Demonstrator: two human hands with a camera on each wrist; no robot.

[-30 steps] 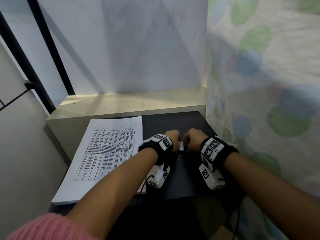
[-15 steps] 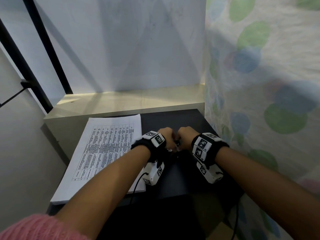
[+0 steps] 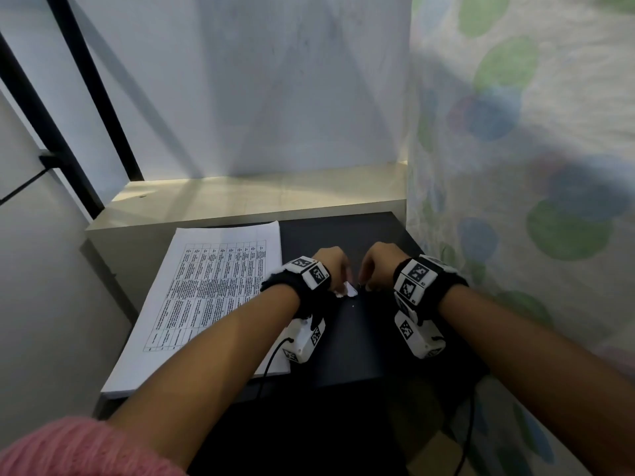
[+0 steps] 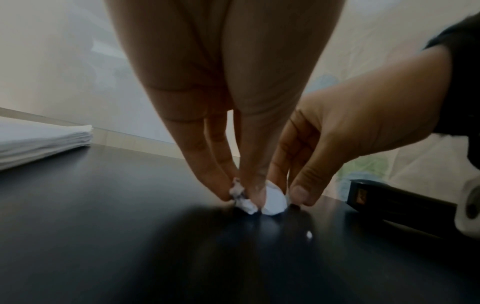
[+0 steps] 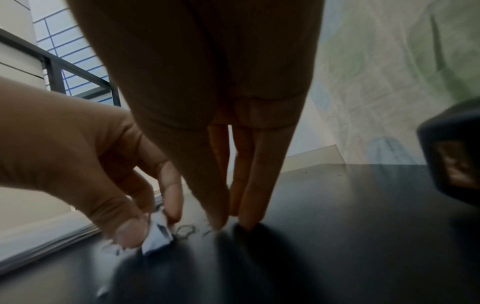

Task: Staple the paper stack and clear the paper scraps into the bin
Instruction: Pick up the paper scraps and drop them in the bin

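Observation:
On the black table [image 3: 360, 341] my left hand [image 3: 338, 286] points its fingers down and pinches crumpled white paper scraps [image 4: 244, 198]. A rounder scrap [image 4: 274, 200] lies against its fingertips. My right hand [image 3: 369, 285] is just to the right, with its fingertips [image 5: 221, 221] set on the table beside the scraps and nothing visible between them. A tiny white fleck [image 4: 309, 234] lies nearer to me. The printed paper stack [image 3: 206, 297] lies flat at the left. A black stapler [image 4: 394, 199] rests right of my right hand and is hidden in the head view.
A pale ledge [image 3: 257, 197] runs behind the table under a white wall. A dotted curtain [image 3: 515, 201] hangs close along the right edge. Black rails [image 3: 86, 97] stand at the left. No bin is in view.
Half a second ago my hands were pressed together. They have drawn slightly apart, and the white scraps show between them at my left fingertips.

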